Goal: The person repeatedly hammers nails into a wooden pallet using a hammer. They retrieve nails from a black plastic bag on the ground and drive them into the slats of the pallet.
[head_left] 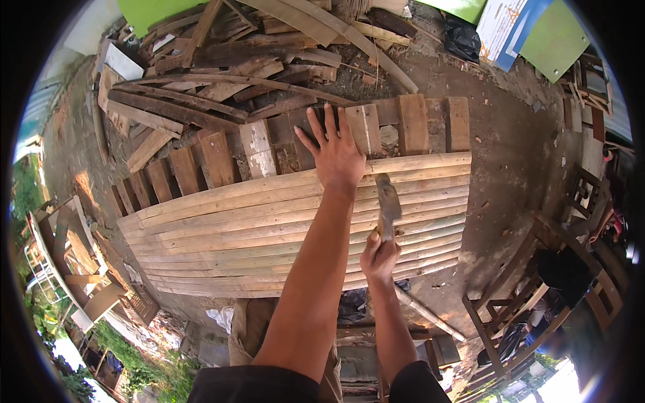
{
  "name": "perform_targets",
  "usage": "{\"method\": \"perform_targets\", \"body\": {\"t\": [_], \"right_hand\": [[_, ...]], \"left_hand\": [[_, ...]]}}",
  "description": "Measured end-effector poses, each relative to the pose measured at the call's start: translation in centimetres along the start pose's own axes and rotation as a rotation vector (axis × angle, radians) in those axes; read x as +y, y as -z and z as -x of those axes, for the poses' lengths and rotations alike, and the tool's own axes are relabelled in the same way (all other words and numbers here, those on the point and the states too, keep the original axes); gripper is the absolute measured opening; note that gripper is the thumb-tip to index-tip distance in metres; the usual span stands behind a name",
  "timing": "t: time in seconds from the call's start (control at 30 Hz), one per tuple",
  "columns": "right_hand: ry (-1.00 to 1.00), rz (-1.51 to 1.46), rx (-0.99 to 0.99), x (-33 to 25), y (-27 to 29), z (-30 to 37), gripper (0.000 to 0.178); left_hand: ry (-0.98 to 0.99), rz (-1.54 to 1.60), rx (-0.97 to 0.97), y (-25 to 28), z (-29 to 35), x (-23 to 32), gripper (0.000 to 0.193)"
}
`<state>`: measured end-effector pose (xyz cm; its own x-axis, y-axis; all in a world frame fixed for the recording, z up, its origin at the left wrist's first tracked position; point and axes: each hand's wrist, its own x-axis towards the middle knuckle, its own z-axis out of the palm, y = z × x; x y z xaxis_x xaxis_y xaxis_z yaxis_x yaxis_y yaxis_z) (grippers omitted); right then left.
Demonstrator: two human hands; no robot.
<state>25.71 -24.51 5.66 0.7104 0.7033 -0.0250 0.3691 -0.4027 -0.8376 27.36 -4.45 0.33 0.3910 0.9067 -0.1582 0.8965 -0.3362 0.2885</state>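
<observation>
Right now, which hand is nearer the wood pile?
The left. The left hand is just short of the wood pile, fingers spread over the short boards. The right hand is farther back, above the slats, gripping a tool.

Head cam, left of a side-by-side fisheye pair, is looking down from the person's head. Forearms [306, 289] are showing from the lower edge, nearest the lens; left hand [339, 161] and right hand [380, 256] are sitting near mid-frame. Slats [228, 228] are filling the centre, close; wood pile [232, 54] is lying farther off, up top.
</observation>
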Motion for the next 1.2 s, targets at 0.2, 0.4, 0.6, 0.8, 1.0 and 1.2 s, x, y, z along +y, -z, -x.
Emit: {"method": "perform_targets", "body": {"t": [0.2, 0.4, 0.6, 0.8, 1.0, 1.2], "right_hand": [[-0.338, 0.182, -0.189, 0.7, 0.1, -0.2, 0.041], [-0.041, -0.044, -0.012, 0.5, 0.2, 1.9, 0.034], [-0.036, -0.047, 0.151, -3.1, 0.6, -0.6, 0.037], [-0.3, 0.169, 0.013, -1.0, 1.2, -1.1, 0.038], [-0.277, -0.126, 0.049, -4.0, 2.4, 1.3, 0.044], [-0.135, -0.118, 0.012, -4.2, 2.2, 2.8, 0.052]], "left_hand": [[0.014, 0.022, -0.032, 0.3, 0.4, 0.3, 0.091], [0.015, 0.01, -0.067, 0.7, 0.2, 0.5, 0.085], [0.025, 0.065, -0.086, 1.5, 0.5, 0.2, 0.071], [-0.013, 0.022, 0.061, 0.3, 0.6, 0.0, 0.074], [0.008, 0.078, -0.076, 1.4, 0.2, 0.1, 0.066], [0.007, 0.129, 0.168, 0.6, 0.0, -4.4, 0.054]]}}
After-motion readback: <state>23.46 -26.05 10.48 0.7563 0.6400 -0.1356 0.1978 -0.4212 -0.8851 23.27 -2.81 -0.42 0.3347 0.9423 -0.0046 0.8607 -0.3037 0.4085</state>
